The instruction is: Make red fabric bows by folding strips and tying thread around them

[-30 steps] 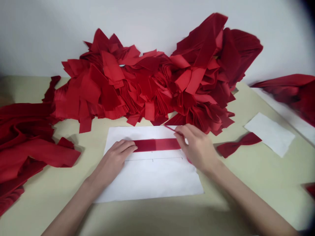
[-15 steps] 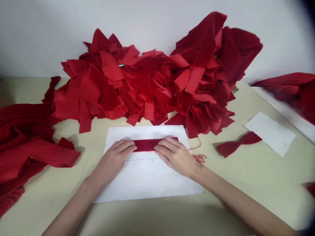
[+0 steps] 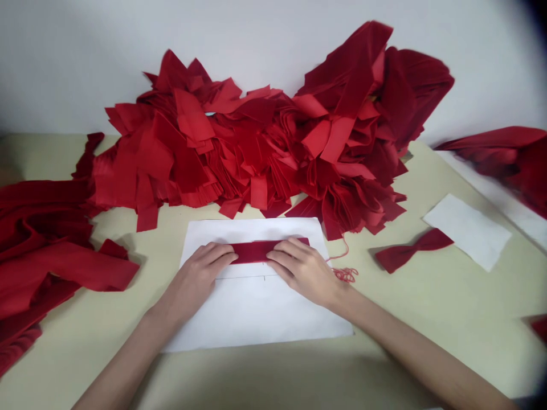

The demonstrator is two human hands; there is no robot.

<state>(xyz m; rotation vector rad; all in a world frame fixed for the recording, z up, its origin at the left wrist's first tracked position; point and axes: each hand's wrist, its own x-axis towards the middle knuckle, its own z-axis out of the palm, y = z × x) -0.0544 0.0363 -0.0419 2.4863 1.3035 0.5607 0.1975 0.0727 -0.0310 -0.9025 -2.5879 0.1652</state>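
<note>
A flat, dark red strip of velvet-like fabric lies crosswise on a white sheet of paper. My left hand grips its left part, thumb along the near edge and fingers bent over the top. On the right part, my right hand holds it the same way, with the strip's far right corner showing past the fingers. Just below the strip, a thin ruled line with a short tick mark shows on the paper. Red thread lies loosely tangled beside the paper, near my right wrist.
A big heap of red fabric strips stands behind the paper against the wall. More red fabric is piled at left. To the right lie a pinched red bow, a small white paper and further red fabric.
</note>
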